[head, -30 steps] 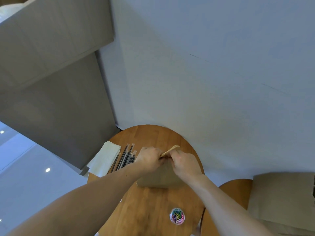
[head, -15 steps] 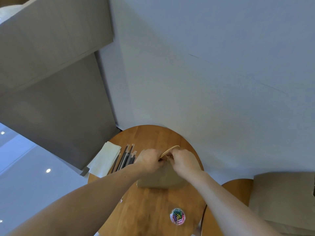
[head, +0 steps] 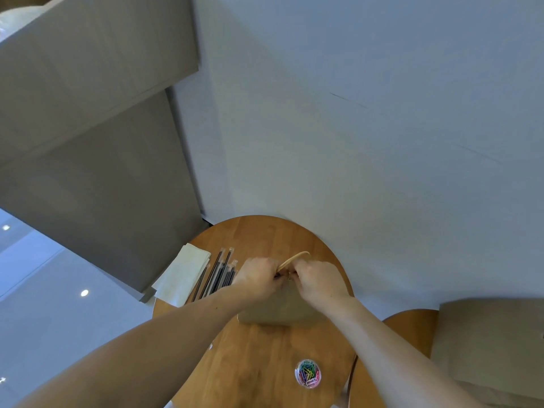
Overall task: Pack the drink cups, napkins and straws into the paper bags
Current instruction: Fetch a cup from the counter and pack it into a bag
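- 1 brown paper bag (head: 282,307), upright at the centre of the table; 1 tan loop handle (head: 294,257) pokes up at its far side.
- 2 hands at the bag's top edge: left hand (head: 259,276) and right hand (head: 316,279), fingers curled, each pinching the bag's mouth.
- 1 stack of white paper napkins (head: 184,275), left edge of the table.
- Black straws in clear wrappers (head: 217,272), just right of the napkins; number cannot be told.
- 1 clear tub of coloured paper clips (head: 307,373), near side.
- 1 round wooden table (head: 265,237).
- 1 second wooden table (head: 406,326) to the right.
- 1 further brown paper bag (head: 488,343), far right.
- Pale grey wall (head: 353,113) behind; grey-brown cabinet (head: 88,142) to the left.
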